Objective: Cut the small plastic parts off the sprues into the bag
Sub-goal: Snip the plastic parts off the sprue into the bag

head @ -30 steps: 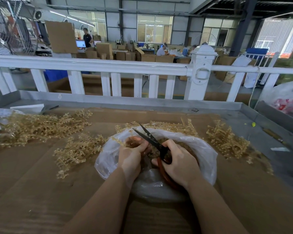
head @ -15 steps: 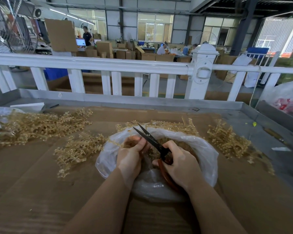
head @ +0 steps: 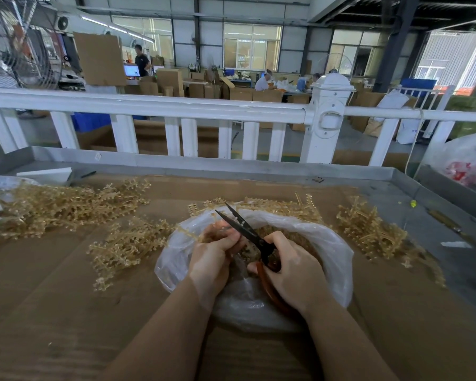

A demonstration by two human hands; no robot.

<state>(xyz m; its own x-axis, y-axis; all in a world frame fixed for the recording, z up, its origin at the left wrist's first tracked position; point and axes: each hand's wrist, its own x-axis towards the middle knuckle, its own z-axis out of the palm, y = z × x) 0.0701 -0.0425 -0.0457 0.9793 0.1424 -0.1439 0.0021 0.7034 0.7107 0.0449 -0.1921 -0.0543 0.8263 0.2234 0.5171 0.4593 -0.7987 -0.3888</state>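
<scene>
A clear plastic bag (head: 333, 251) lies open on the cardboard in front of me, with small tan parts inside. Over its mouth my left hand (head: 212, 257) pinches a thin tan sprue (head: 188, 232) that pokes out to the left. My right hand (head: 291, 270) grips the orange handles of black-bladed scissors (head: 239, 225). The blades are parted and point up and away, right beside my left fingers. Most of the held sprue is hidden by my fingers.
Tan sprue piles lie at the left (head: 61, 207), near the bag's left side (head: 127, 246), behind it (head: 280, 207) and to the right (head: 368, 229). A white railing (head: 160, 105) runs across the far table edge. Another bag (head: 467, 163) sits far right.
Both hands stay over the bag mouth. The scissor blades remain parted and have shifted only slightly beside my left fingers.
</scene>
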